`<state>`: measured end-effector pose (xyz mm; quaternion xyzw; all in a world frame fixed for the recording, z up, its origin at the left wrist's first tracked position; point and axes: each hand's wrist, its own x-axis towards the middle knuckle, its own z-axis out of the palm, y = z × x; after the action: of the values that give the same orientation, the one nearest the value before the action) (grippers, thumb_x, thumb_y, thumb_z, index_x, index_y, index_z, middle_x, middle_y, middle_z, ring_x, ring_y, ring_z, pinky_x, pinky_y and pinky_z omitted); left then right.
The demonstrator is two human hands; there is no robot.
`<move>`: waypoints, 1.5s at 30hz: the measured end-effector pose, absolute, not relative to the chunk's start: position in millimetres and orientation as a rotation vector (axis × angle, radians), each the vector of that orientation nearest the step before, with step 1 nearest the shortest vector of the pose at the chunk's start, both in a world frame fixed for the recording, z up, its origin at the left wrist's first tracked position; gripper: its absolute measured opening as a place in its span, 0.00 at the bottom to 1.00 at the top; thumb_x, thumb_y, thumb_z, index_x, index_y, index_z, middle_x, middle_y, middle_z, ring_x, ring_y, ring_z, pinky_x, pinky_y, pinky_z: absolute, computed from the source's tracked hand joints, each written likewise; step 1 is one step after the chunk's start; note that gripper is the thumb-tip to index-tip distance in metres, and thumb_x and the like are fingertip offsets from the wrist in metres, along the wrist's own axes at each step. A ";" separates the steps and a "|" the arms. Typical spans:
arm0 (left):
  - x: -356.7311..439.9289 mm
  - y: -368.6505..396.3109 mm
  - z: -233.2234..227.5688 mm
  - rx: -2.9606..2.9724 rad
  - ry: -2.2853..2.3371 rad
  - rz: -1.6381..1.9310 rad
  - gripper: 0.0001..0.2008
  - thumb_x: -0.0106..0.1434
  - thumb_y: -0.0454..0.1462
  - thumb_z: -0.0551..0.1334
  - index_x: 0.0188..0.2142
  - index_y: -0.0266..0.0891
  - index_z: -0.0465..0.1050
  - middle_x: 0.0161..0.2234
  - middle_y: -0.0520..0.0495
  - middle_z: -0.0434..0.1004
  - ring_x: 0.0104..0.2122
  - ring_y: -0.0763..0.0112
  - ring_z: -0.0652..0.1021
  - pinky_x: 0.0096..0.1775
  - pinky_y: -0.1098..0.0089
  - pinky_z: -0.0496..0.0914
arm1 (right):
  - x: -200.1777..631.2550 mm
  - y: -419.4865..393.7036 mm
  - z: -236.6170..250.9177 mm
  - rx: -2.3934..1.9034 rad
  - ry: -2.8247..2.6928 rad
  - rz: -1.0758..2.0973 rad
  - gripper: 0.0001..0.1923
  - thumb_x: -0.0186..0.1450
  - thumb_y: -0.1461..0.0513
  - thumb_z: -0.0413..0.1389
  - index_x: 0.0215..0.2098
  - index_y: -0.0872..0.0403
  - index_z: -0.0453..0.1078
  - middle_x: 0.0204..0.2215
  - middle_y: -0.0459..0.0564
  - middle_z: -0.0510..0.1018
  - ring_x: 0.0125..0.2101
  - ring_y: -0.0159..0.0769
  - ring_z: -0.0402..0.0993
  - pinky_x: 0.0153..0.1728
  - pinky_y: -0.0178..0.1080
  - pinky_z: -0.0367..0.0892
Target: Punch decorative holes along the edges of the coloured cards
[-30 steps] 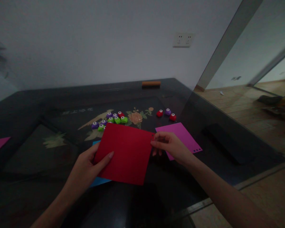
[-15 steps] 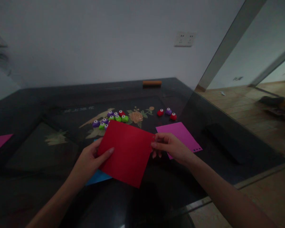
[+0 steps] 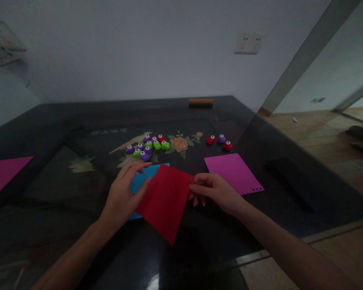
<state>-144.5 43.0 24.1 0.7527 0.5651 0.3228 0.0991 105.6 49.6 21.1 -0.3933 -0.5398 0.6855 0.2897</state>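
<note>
A red paper sheet (image 3: 165, 203) hangs tilted above the dark tabletop. My right hand (image 3: 213, 189) pinches its right edge, close to small marks in the upper right corner. At its left edge is my left hand (image 3: 124, 191), fingers apart in an open curve, the thumb beside or just touching the paper. Beneath lies a blue sheet (image 3: 143, 176), partly covered by the red one and the left hand. Right of it rests a pink-purple sheet (image 3: 232, 171) with three small dark marks along its lower right edge.
Several small purple, green and red pieces with eye-like white tops (image 3: 153, 144) cluster behind the blue sheet. Three similar pieces (image 3: 221, 139) sit farther right. A brown cylinder (image 3: 201, 101) lies at the back, a black flat object (image 3: 293, 181) at right, another pink sheet (image 3: 6, 175) at left.
My left hand has loosened from the red sheet and spread its fingers. The sheet has swung down on the left, showing more blue paper. My right hand keeps its pinch.
</note>
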 end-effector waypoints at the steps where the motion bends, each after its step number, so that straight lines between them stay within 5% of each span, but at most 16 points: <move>1: -140.6 38.3 25.9 2.233 1.605 0.916 0.14 0.62 0.39 0.55 0.47 0.40 0.68 0.43 0.45 0.72 0.43 0.63 0.73 0.47 0.61 0.67 | 104.6 48.9 21.1 -1.055 -1.451 1.827 0.09 0.60 0.58 0.57 0.29 0.57 0.68 0.25 0.45 0.76 0.21 0.25 0.71 0.18 0.27 0.58; 9: -113.8 13.9 29.4 2.026 1.199 0.677 0.09 0.64 0.37 0.54 0.39 0.42 0.72 0.38 0.48 0.77 0.40 0.67 0.75 0.43 0.68 0.68 | 97.3 44.9 17.2 -1.094 -1.527 1.774 0.11 0.59 0.56 0.57 0.29 0.57 0.68 0.24 0.45 0.75 0.21 0.25 0.70 0.19 0.28 0.59; 21: -108.0 14.3 26.6 1.641 1.208 0.615 0.09 0.61 0.40 0.55 0.31 0.38 0.71 0.28 0.50 0.75 0.28 0.71 0.73 0.31 0.72 0.66 | 82.0 32.7 16.4 -1.139 -1.623 1.681 0.12 0.59 0.56 0.58 0.25 0.56 0.67 0.20 0.45 0.73 0.19 0.27 0.68 0.21 0.31 0.62; 45: -106.6 11.4 21.8 1.658 1.201 0.644 0.09 0.60 0.40 0.57 0.29 0.38 0.68 0.24 0.52 0.70 0.25 0.73 0.70 0.28 0.73 0.64 | 77.6 26.8 18.8 -1.172 -1.592 1.718 0.13 0.57 0.54 0.59 0.25 0.55 0.65 0.21 0.45 0.74 0.19 0.27 0.69 0.19 0.30 0.61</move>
<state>-106.6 11.4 21.8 0.6787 0.4919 0.2638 0.4773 77.6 26.8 18.8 -0.4322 -0.5871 0.6337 0.2585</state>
